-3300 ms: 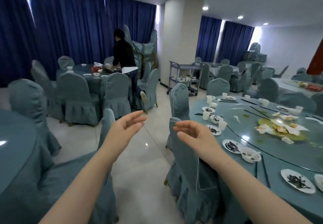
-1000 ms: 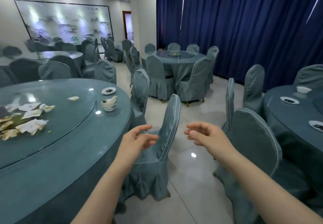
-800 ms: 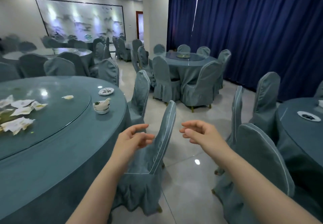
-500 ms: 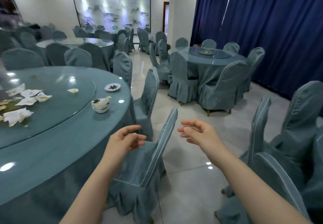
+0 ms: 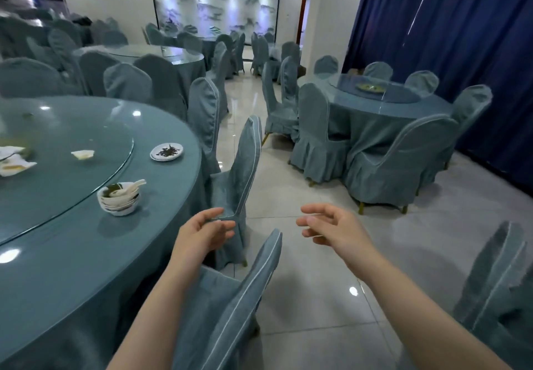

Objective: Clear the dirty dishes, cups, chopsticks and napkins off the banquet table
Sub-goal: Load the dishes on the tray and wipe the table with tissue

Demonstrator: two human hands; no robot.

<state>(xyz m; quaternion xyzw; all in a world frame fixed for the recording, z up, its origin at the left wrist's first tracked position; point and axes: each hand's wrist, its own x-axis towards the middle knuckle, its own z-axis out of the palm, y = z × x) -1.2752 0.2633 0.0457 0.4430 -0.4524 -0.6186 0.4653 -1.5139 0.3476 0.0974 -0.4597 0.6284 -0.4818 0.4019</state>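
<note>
A round banquet table (image 5: 72, 254) with a teal cloth fills the left. On it stands a stack of white bowls (image 5: 118, 198) with spoons and green leftovers, near the turntable's edge. Farther back lies a small white plate (image 5: 166, 151) with dark scraps. Crumpled napkins (image 5: 82, 154) and more soiled paper (image 5: 13, 163) lie on the glass turntable. My left hand (image 5: 202, 235) hovers empty by the table's right edge, fingers loosely curved. My right hand (image 5: 331, 226) hovers empty over the floor, fingers relaxed.
Covered chairs (image 5: 239, 173) stand along the table's right edge, one (image 5: 245, 297) directly below my arms. Another round table (image 5: 375, 104) ringed with chairs stands at the right before blue curtains. A tiled aisle (image 5: 302, 254) runs between the tables.
The view has swung from another dirty table across the room and moved closer to this one. The bowl stack and plate now sit nearer. Both hands stay raised and empty.
</note>
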